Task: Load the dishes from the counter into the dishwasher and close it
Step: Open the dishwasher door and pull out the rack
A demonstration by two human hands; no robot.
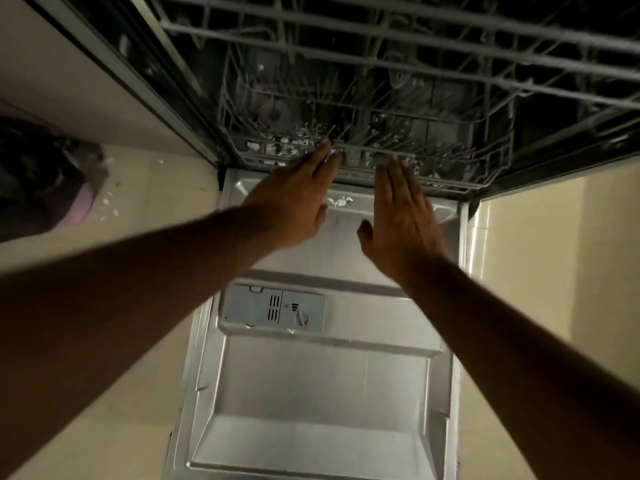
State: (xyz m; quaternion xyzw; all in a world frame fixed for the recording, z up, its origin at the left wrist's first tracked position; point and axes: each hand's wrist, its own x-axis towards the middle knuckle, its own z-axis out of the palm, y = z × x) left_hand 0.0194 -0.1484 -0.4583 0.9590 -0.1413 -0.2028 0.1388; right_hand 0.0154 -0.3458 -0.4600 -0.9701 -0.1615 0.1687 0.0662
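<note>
Both hands reach out flat with straight fingers, the left hand (294, 199) and right hand (403, 213) side by side, fingertips at the front rim of the lower rack (363, 157) just ahead, the dishwasher door (311, 382) lying open below them, the upper rack (381, 39) above.

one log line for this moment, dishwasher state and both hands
door: open flat | lower rack: inside tub | left hand: flat, fingertips at rack front | right hand: flat, fingertips at rack front | grip: none
</note>
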